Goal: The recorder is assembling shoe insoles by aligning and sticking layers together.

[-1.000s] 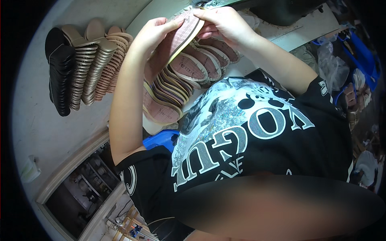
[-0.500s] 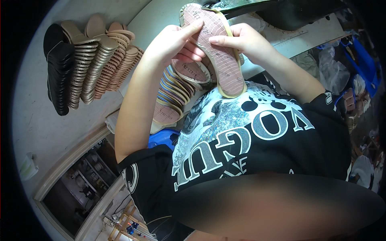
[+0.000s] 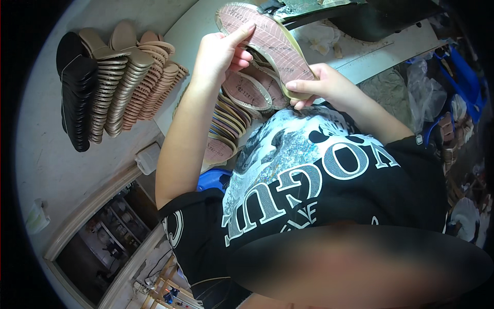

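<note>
Both my hands hold a shoe insole (image 3: 280, 49), its pinkish, line-patterned face up and a pale yellow edging along one side. My left hand (image 3: 222, 51) grips it toward the wide far end, thumb on top, fingers curled beneath. At the narrow near end, my right hand (image 3: 324, 85) pinches it between thumb and fingers. Under the insole and my left hand lie more pink-faced insoles (image 3: 247, 91), beside a stack of insoles (image 3: 226, 123) with edges in several colours. The far end of the held insole is next to a dark machine part (image 3: 270, 7).
Rows of stacked black, gold and pink insoles (image 3: 77, 98) stand at the left. A white worktable (image 3: 368, 61) carries crumpled white material (image 3: 316, 38). Clear plastic bags (image 3: 427, 90) and a blue item (image 3: 460, 77) are at the right; a blue container (image 3: 212, 179) sits below the stack.
My right hand has slid from the insole's middle down to its narrow end. The insole has shifted left and tilted, uncovering more of the insoles beneath.
</note>
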`<control>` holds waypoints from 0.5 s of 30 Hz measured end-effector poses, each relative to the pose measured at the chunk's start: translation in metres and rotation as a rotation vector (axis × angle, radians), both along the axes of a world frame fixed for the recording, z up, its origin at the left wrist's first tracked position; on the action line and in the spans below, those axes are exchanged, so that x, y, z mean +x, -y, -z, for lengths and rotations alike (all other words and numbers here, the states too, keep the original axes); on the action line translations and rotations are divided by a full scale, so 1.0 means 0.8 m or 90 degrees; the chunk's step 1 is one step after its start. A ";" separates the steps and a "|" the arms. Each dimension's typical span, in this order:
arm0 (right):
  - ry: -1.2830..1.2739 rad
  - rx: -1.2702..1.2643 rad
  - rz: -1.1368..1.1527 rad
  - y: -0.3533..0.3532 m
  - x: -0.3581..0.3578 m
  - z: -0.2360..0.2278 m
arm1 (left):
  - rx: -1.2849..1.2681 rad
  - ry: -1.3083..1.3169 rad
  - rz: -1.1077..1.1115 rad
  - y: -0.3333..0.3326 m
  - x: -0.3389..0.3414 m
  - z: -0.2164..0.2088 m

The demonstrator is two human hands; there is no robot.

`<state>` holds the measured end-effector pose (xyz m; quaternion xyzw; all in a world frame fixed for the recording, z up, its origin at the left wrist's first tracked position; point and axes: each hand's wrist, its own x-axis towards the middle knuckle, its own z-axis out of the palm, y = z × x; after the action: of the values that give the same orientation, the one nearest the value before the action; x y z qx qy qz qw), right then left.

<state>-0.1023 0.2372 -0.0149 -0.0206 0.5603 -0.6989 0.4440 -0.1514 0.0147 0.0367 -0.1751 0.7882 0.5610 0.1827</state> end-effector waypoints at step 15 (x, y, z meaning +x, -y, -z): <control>-0.010 -0.185 0.310 0.042 -0.013 -0.011 | -0.159 0.085 0.135 0.040 -0.082 -0.006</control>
<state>-0.1128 0.2038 -0.0059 0.0458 0.4461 -0.8578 0.2512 -0.2169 -0.0174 0.0415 -0.1492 0.8518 0.4235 0.2699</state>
